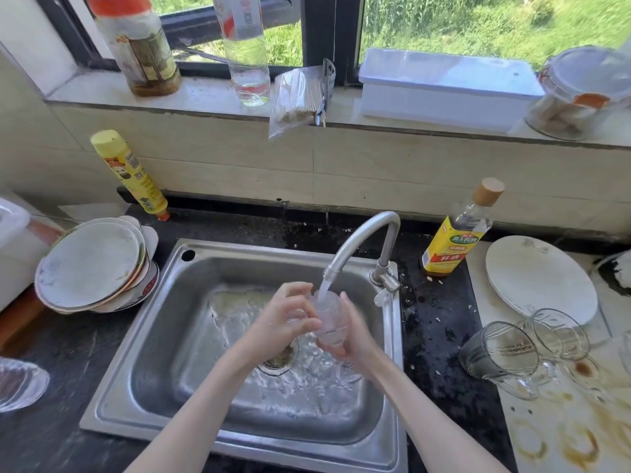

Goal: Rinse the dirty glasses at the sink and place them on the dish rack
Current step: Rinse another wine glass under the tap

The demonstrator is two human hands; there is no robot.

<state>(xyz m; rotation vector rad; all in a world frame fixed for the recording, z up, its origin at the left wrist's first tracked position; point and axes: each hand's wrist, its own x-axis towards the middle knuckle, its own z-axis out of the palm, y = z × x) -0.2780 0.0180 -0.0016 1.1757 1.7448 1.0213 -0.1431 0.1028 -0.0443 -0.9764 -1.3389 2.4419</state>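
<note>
1. Glass first: a clear, ribbed drinking glass (329, 320) sits between both hands over the stainless steel sink (143, 343), right under the stream from the curved metal tap (362, 240). Its long axis is tilted, mouth up toward the spout, base low toward the right palm.
2. The right hand (351, 339) cups the glass from below and outside, fingers curled round its wall, closed on it.
3. The left hand (286, 319) is half curled against the glass's other side, fingertips on or in the rim; it looks to be rubbing rather than carrying.
4. Water pools around the drain directly below.
5. Outward to the right, on a stained pale board on the dark surface, lie several more clear glasses (512, 353), tipped on their sides and still smeared brown, with a white plate (539, 278) behind them.
6. No rack is plainly visible. That right side lies nearer the right hand, which already carries the glass, so it seems the natural one to move it.
</note>
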